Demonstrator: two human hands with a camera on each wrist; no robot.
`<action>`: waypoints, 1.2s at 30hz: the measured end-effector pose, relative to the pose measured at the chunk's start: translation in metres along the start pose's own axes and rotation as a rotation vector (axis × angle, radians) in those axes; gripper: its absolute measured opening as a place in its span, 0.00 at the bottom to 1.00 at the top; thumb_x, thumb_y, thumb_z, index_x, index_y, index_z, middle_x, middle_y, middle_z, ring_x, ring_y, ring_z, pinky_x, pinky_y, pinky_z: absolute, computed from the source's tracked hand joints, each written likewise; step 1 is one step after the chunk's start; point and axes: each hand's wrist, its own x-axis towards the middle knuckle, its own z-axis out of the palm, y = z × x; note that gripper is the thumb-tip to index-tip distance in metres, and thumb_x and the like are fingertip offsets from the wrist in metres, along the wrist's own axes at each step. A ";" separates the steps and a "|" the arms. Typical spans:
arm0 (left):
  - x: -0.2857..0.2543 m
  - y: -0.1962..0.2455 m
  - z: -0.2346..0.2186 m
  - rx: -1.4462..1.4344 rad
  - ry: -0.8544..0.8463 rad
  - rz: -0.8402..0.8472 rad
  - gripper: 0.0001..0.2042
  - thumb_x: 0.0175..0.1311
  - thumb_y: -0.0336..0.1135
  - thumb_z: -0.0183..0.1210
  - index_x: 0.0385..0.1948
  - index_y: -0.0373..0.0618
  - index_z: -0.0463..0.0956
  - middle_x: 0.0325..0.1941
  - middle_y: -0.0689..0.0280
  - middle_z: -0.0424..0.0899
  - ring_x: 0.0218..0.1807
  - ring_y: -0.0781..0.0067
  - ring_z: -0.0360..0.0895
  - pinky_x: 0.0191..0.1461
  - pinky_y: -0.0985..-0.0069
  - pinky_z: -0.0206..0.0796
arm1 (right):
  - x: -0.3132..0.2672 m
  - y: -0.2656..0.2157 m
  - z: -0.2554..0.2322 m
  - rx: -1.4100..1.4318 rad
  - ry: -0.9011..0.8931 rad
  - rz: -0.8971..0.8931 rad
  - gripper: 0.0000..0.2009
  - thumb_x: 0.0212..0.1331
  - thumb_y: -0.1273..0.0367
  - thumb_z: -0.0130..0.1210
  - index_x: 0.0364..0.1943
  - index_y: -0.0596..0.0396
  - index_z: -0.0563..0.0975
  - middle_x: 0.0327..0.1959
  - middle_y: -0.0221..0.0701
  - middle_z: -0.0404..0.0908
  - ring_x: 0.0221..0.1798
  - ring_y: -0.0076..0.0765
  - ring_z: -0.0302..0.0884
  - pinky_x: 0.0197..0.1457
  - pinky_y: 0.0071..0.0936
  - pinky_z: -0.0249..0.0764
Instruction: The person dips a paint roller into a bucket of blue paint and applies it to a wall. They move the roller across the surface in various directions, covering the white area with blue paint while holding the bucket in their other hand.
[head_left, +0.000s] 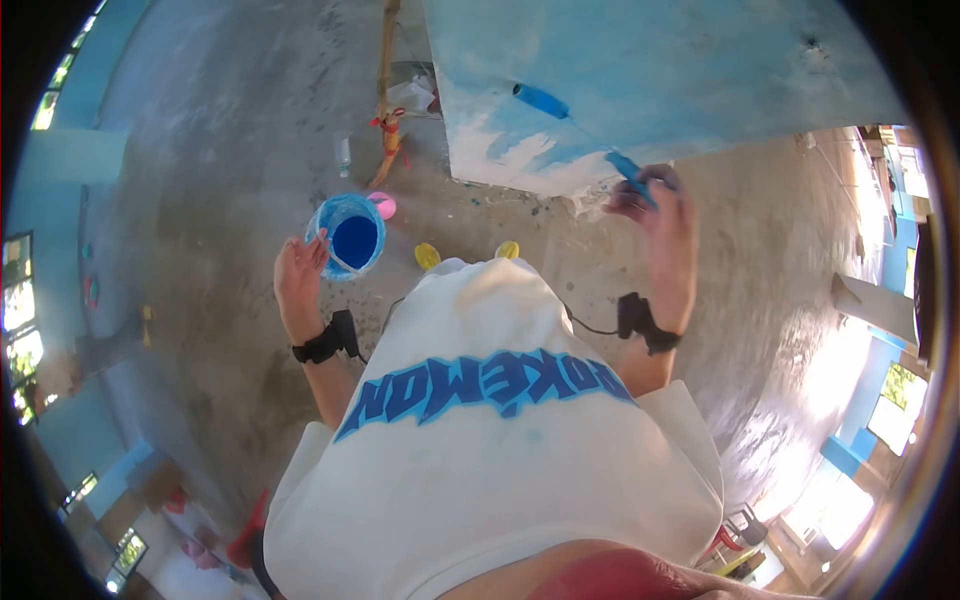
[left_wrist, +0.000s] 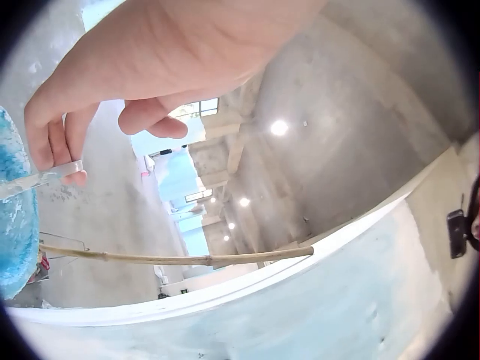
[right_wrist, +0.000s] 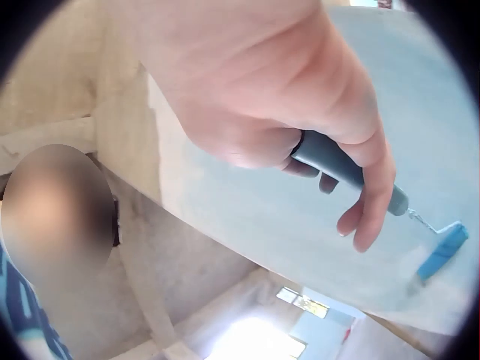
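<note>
My left hand (head_left: 298, 275) holds a bucket (head_left: 340, 208) of deep blue paint out to the left of my body. In the left wrist view, its fingers hook round the pale strap handle (left_wrist: 34, 182), beside the paint-smeared bucket wall (left_wrist: 16, 217). A paint roller with a blue sleeve (head_left: 540, 100) is in my right hand (head_left: 660, 212), which grips the grey-blue handle (right_wrist: 330, 159). The roller sleeve lies against the wall (head_left: 700, 70), coated pale blue with whiter patches along its lower edge.
A bamboo pole (head_left: 387, 60) leans by the wall's left edge, with red ties low on it. A clear bottle (head_left: 344, 157) and a pink round thing (head_left: 383, 205) are on the concrete floor (head_left: 220, 180). My yellow shoes (head_left: 428, 257) stand right of the bucket.
</note>
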 end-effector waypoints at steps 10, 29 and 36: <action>0.000 0.001 0.000 0.042 -0.046 0.049 0.04 0.65 0.33 0.49 0.30 0.49 0.70 0.52 0.46 0.80 0.50 0.58 0.77 0.57 0.66 0.64 | -0.020 0.003 -0.002 0.002 0.034 -0.056 0.12 0.65 0.68 0.42 0.42 0.65 0.71 0.32 0.43 0.79 0.32 0.39 0.82 0.41 0.36 0.82; -0.022 0.006 0.040 0.074 -0.093 0.092 0.05 0.66 0.36 0.51 0.31 0.48 0.72 0.50 0.47 0.81 0.48 0.61 0.77 0.56 0.67 0.63 | -0.035 0.023 -0.033 0.061 0.208 -0.054 0.13 0.63 0.70 0.39 0.39 0.66 0.72 0.30 0.45 0.79 0.26 0.41 0.80 0.35 0.34 0.82; -0.011 0.005 0.028 0.110 -0.004 0.081 0.04 0.63 0.31 0.50 0.28 0.50 0.72 0.51 0.42 0.79 0.54 0.51 0.75 0.57 0.62 0.64 | -0.090 -0.025 -0.052 -0.193 0.487 -0.298 0.13 0.63 0.71 0.40 0.39 0.66 0.74 0.30 0.45 0.80 0.27 0.40 0.81 0.36 0.34 0.81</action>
